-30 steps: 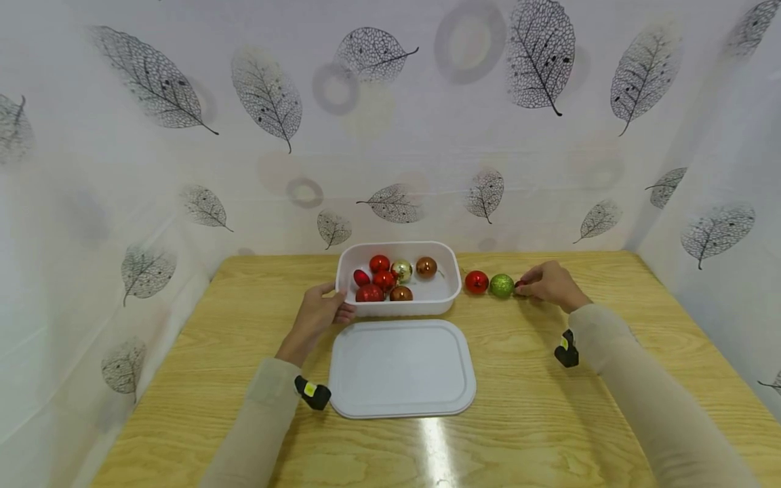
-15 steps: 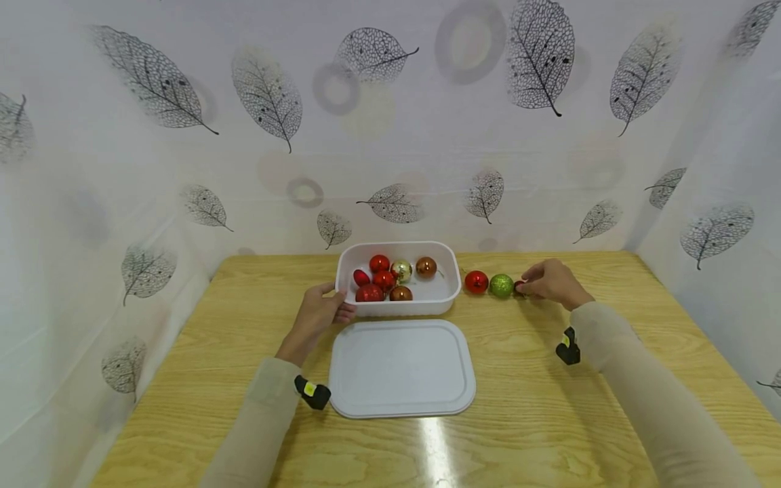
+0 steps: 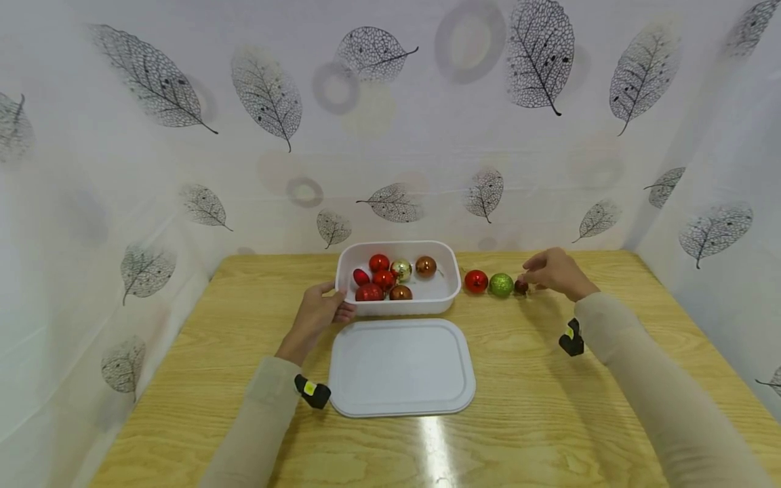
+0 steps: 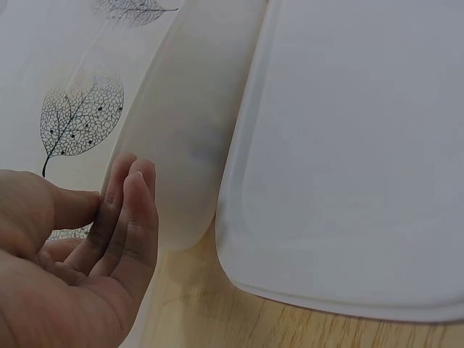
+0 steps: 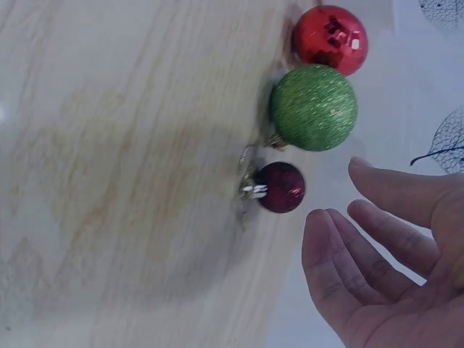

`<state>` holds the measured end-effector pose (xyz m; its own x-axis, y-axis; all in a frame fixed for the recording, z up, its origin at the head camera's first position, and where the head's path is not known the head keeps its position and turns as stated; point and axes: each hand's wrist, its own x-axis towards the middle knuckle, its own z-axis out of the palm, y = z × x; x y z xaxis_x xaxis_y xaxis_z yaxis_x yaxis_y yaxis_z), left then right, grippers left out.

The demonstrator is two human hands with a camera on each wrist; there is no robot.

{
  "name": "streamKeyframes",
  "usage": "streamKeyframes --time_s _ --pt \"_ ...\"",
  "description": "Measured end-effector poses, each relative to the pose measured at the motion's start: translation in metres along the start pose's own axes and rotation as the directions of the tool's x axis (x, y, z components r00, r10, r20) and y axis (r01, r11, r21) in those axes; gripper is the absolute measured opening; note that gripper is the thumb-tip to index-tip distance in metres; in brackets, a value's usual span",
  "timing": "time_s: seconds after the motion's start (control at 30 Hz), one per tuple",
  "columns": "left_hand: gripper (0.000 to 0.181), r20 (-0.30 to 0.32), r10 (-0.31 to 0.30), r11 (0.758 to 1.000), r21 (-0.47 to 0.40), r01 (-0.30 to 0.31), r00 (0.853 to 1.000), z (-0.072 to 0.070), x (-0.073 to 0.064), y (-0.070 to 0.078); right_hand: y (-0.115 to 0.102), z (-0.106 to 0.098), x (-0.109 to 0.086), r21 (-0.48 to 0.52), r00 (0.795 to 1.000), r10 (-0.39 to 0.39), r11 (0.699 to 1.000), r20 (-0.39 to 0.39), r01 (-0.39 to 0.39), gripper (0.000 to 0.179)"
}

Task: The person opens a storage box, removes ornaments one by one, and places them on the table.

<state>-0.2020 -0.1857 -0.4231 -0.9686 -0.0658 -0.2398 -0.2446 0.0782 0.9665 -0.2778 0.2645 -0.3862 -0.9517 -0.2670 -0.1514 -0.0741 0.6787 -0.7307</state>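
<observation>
Left hand point(image 3: 316, 312): is gripping the box at its front left corner, the thumb at the rim and the fingers lying against the outer wall.
Right hand point(image 3: 556, 276): is holding nothing; its fingers are spreading apart just beside the dark red ball, with a gap showing between them in the right wrist view.
Dark red ball point(image 5: 282, 187): is lying on the table at the right end of a row of three, the smallest of them, its shiny cap and hanging loop pointing away from the right hand in the right wrist view.
Green ball point(image 3: 502, 285): is sitting in the middle of the row, glittery all over.
Red ball point(image 3: 476, 281): is sitting at the row's left end, just beside the green ball and near the box, its smooth surface reflecting light.
Box point(image 3: 403, 309): is standing at the back of the table, white and without a cover, containing seven balls.
Gold ball point(image 3: 401, 270): is resting inside, near the middle.
Copper balls point(image 3: 426, 266): are lying inside, one toward the right at the back, one by the front wall.
Inner red balls point(image 3: 369, 292): are gathering in the left half, four of them, differing in size.
Lid point(image 3: 403, 366): is lying flat in front of the box, white with rounded corners.
Table point(image 3: 537, 407): is showing wood grain and a bright reflection near the front.
Sleeves point(image 3: 647, 379): are covering both forearms, beige.
</observation>
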Motion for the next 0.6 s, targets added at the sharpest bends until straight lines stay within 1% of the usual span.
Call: streamKeyframes --time_s 0.27,0.6 --pt "0.047 -0.004 -0.002 1.000 0.011 0.002 1.000 0.001 0.000 0.001 -0.023 0.000 0.004 -0.048 1.000 -0.031 0.998 -0.006 0.031 0.047" --pt "0.047 0.000 0.001 1.000 0.017 -0.001 1.000 0.000 -0.001 0.000 -0.052 0.013 0.015 -0.049 0.998 -0.054 0.997 -0.008 0.054 0.042"
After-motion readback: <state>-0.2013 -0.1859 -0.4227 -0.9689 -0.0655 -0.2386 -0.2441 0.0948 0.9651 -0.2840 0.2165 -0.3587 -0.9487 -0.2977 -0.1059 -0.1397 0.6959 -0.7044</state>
